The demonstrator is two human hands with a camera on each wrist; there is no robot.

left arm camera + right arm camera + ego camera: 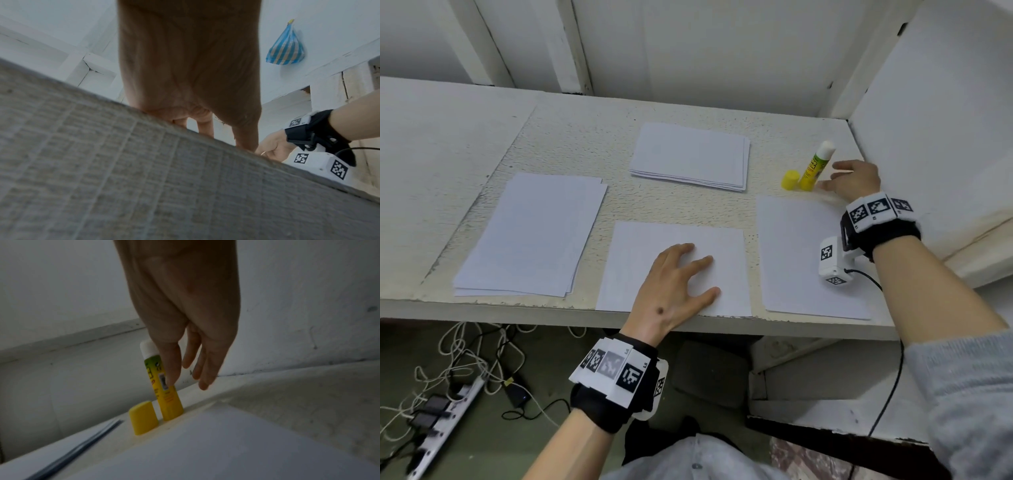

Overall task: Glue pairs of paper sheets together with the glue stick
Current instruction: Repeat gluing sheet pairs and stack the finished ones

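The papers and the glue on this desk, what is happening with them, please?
A person is gluing paper sheets in pairs. The left hand presses flat on the middle sheet. The open right hand is beside the uncapped, upright glue stick, without a grip on it. Its yellow cap stands next to it.

- The tabletop (pixel 585 137) is showing a rough, pebbled matt finish, with paint chipping along its near edge.
- The paper stacks at 9 o'clock (pixel 530 236) and 12 o'clock (pixel 691 154) are looking smooth and matt, as are the single sheets (pixel 681 236).
- The glue stick (pixel 815 168) at 2 o'clock is showing a glossy plastic barrel and a chalky matt tip; its cap (pixel 790 180) is looking like smooth yellow plastic.
- The wrist straps (pixel 887 233) are appearing as black cloth.
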